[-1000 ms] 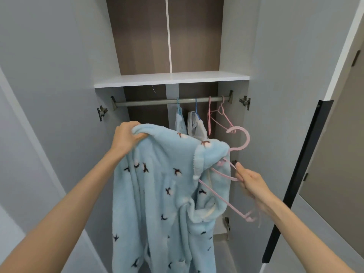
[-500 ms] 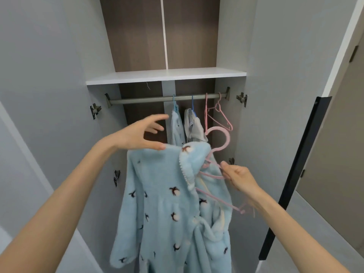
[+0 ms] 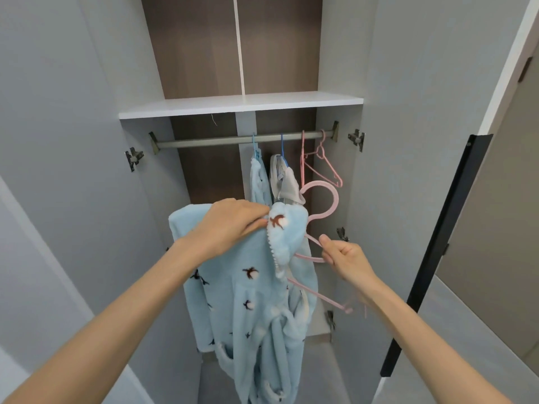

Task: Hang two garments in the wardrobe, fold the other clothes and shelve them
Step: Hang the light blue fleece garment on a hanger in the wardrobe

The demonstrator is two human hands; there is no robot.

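A fluffy light-blue robe (image 3: 250,293) with small dark bird prints hangs in front of the open wardrobe, draped on a pink hanger (image 3: 323,208). My left hand (image 3: 230,223) grips the robe's collar at the top, next to the hanger's neck. My right hand (image 3: 347,258) pinches the hanger's right shoulder arm, whose lower end sticks out bare to the right. The hanger's hook stands free below the grey rail (image 3: 242,139).
On the rail hang a light-blue garment (image 3: 259,182) and a grey-white one (image 3: 284,179) on blue hangers, plus empty pink hangers (image 3: 320,161) at the right. A white shelf (image 3: 239,104) lies above the rail. Grey wardrobe doors stand open on both sides; a black-edged door (image 3: 437,252) is at right.
My left hand, which let go of the robe's shoulder and opened half a second ago, has come down and closed on the collar. The robe now hangs lower on the hanger.
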